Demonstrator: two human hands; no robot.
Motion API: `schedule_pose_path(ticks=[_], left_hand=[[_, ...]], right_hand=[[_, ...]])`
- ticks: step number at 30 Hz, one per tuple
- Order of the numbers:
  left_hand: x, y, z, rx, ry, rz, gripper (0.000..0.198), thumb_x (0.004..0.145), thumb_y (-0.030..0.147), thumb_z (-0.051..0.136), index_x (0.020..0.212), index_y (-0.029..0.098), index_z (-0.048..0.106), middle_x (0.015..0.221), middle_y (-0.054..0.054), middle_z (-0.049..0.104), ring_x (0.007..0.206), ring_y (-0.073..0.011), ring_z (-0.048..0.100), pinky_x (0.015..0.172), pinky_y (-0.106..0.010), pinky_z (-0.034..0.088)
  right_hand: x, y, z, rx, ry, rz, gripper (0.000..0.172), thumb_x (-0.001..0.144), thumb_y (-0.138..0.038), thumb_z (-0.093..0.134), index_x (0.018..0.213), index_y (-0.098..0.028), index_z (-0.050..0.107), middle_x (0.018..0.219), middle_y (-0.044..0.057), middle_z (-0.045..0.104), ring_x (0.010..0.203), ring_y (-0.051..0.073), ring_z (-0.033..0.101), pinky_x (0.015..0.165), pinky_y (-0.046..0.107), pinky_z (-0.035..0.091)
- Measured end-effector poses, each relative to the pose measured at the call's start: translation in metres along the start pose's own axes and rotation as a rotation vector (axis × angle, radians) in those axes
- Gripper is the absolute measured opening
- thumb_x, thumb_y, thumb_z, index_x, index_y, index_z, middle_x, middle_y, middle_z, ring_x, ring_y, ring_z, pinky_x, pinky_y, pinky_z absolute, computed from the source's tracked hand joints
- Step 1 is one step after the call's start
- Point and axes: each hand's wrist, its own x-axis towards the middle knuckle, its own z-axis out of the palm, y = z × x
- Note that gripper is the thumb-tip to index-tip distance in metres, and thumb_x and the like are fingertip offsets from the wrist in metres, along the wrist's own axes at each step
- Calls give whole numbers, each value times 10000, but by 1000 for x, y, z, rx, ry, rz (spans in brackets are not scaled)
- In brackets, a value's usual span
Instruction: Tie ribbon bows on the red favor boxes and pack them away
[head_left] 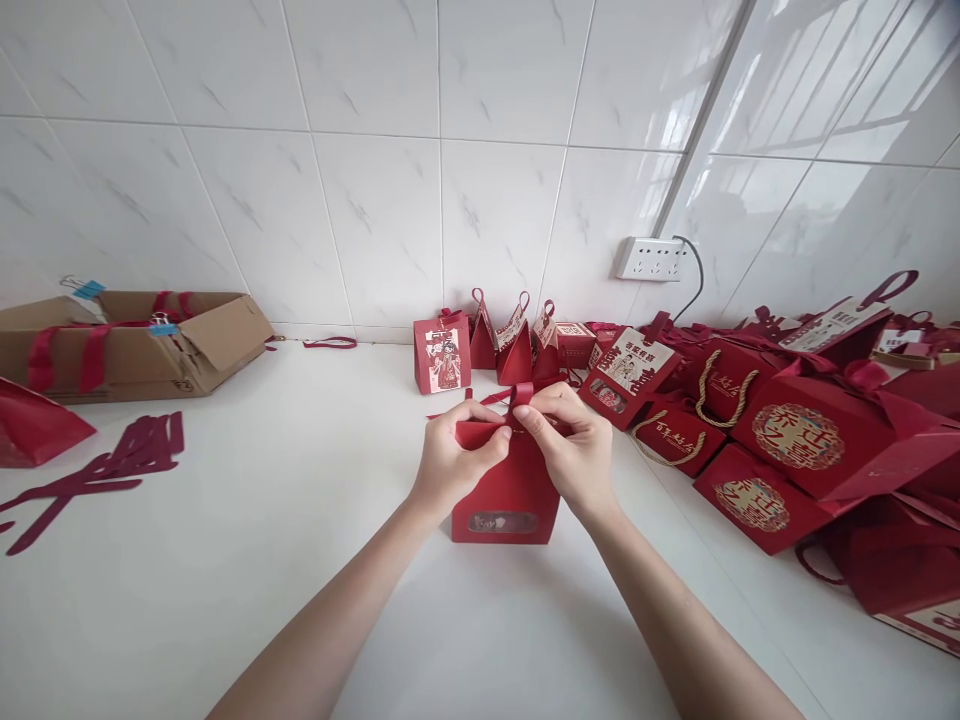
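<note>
L hand's [465, 445] fingers are pinching the red box's [510, 480] top; R hand's [577, 440] are clamping on the ribbon loop [520, 398], prob. keeping it steady. Box is standing upright mid-bench [225, 610], out from back edge; its window's [502, 522] showing something pale, can't tell what. Ribbons [91, 358] are draping over cardboard box [142, 370] nr back edge, L; finished-looking boxes [799, 435] are crowding R edge.
</note>
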Motion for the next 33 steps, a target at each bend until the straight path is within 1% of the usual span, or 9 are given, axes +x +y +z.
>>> schedule_pose_path(ticks=[6, 8, 12, 14, 16, 20, 22, 27, 33], left_hand=[[0, 0, -1, 12, -18, 19, 103, 720, 269, 627, 674, 190, 580, 643, 23, 606, 619, -126, 571, 591, -236, 457], [0, 0, -2, 15, -26, 19, 102, 732, 273, 625, 693, 189, 582, 663, 20, 607, 641, -126, 573, 613, -235, 459], [-1, -1, -3, 7, -48, 4, 124, 753, 295, 629, 719, 189, 572, 686, 19, 596, 661, -121, 565, 623, -226, 452], [-1, -1, -4, -5, -58, -14, 145, 759, 309, 628, 714, 188, 561, 680, 23, 582, 643, -112, 552, 593, -213, 437], [-1, -2, -4, -19, -63, -25, 165, 762, 319, 629, 703, 187, 550, 665, 28, 567, 621, -104, 537, 563, -201, 421], [-2, -2, -4, -62, -89, -31, 164, 766, 318, 620, 711, 187, 538, 653, 31, 552, 597, -100, 524, 534, -200, 407], [-3, -3, -4, -66, -91, -33, 147, 764, 307, 616, 721, 187, 543, 667, 27, 562, 615, -108, 536, 551, -208, 417], [-3, -3, -3, -35, -53, -42, 115, 756, 292, 615, 734, 188, 573, 718, 9, 602, 695, -134, 580, 632, -234, 455], [-3, -1, -2, -21, -30, -21, 88, 750, 276, 616, 771, 195, 591, 770, 4, 630, 754, -138, 599, 705, -240, 476]], right_hand=[[0, 1, 0, 6, 16, 18, 135, 788, -270, 638, 664, -220, 660, 642, -13, 550, 652, 128, 532, 585, 253, 447], [-1, 1, -3, -5, -28, 12, 120, 800, -273, 618, 703, -213, 657, 688, -9, 578, 688, 132, 555, 618, 253, 458], [-4, 3, -11, 26, -174, 43, 126, 844, -269, 535, 859, -215, 648, 834, 3, 657, 807, 152, 604, 719, 266, 477], [-4, 4, -13, 24, -198, 48, 106, 830, -249, 543, 849, -215, 642, 849, -2, 675, 804, 151, 612, 717, 259, 479], [-5, 5, -13, 3, -190, 46, 79, 808, -231, 564, 814, -214, 640, 824, -7, 679, 773, 148, 614, 690, 251, 479], [-4, 5, -11, -12, -182, 58, 77, 801, -237, 570, 795, -214, 643, 801, -6, 674, 735, 144, 611, 649, 245, 476], [-4, 4, -11, -8, -185, 66, 80, 801, -243, 570, 791, -210, 642, 795, -4, 671, 726, 143, 609, 637, 242, 475], [-3, 4, -11, 4, -180, 67, 65, 797, -225, 570, 774, -207, 628, 772, -19, 663, 706, 125, 601, 618, 218, 467], [-4, 5, -11, 15, -190, 57, 67, 795, -193, 559, 806, -208, 623, 808, -23, 666, 747, 117, 603, 660, 203, 473]])
